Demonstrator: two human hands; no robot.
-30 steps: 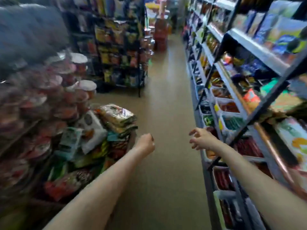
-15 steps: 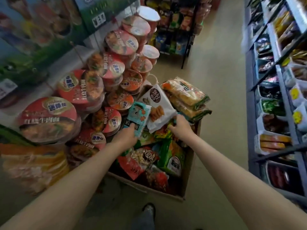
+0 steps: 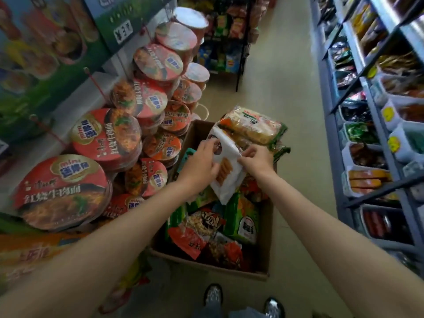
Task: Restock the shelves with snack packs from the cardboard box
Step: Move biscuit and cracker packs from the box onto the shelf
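White pack (image 3: 226,171) sits above the far half of the box (image 3: 263,228), between both hands, over the other packs. Risk: thin film may slip or crumple if pulled unevenly; the wafer packs (image 3: 252,125) stacked just beyond it touch it and may slide off the box's far right edge when it lifts. Left hand (image 3: 202,164) holds the pack's left side, fingers curled onto it. Right hand (image 3: 257,160) pinches its right edge. Both arms reach forward and down. Shelves (image 3: 376,125) stand right.

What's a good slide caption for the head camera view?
Both hands grip a white snack pack above the cardboard box.
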